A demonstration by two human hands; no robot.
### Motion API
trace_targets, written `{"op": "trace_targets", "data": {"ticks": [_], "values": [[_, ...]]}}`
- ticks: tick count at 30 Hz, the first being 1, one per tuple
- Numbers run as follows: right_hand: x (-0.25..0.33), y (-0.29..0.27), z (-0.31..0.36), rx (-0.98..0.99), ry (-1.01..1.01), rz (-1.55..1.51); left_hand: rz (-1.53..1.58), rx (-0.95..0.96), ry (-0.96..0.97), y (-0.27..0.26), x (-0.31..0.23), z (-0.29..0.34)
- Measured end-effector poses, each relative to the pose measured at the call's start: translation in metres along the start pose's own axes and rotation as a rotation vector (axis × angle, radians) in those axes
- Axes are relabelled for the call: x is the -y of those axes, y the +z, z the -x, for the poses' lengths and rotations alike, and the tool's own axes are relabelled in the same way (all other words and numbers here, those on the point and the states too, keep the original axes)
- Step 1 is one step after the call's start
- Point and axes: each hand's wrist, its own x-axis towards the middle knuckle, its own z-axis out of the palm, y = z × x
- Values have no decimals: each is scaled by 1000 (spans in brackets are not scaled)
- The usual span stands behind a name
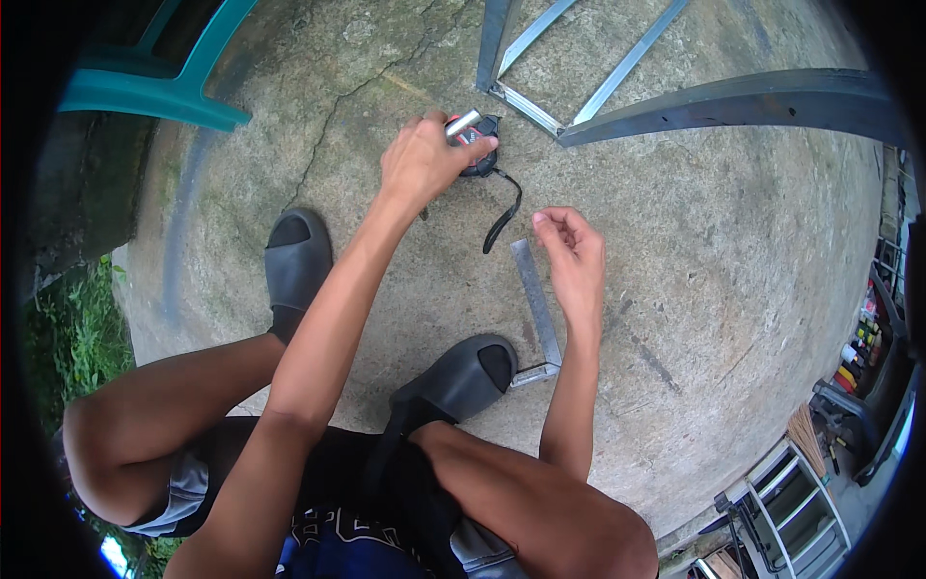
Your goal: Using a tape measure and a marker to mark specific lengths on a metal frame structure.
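A black and red tape measure (478,162) rests at the concrete floor, with the fingers of my left hand (420,159) wrapped over it. Across its top lies a short silver cylinder (463,123), also by my left fingers; its kind is unclear. The black wrist strap (508,207) trails from the tape toward me. To the right, my right hand (577,253) is raised with curled fingers, thumb near the index finger; what they hold, if anything, is hidden. Beside that hand, a metal try square (537,299) lies on the floor near my right sandal (463,381).
A dark metal frame with silver crosspieces (535,111) lies beyond my hands. At the upper left stands a teal metal leg (207,101). My left sandal (297,256) is on cracked concrete (675,289). A stepladder (796,502) and assorted tools sit at the lower right.
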Motion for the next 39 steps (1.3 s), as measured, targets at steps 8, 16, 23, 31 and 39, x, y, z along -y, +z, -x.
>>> {"op": "trace_targets", "data": {"ticks": [8,16,23,31,39], "values": [[5,5,-27,-20,-97,123,-95,90,-34,18,11,-9],[-10,37,-49,-133,-97,-36,181,-87,251,37,6,43],[-21,25,-50,-172,-99,-62,203,-98,377,59,1,75],[62,-14,-15,-286,-327,-259,13,39,218,43,-19,86],[79,-29,-13,-295,-405,-111,-170,277,138,37,-22,101]]}}
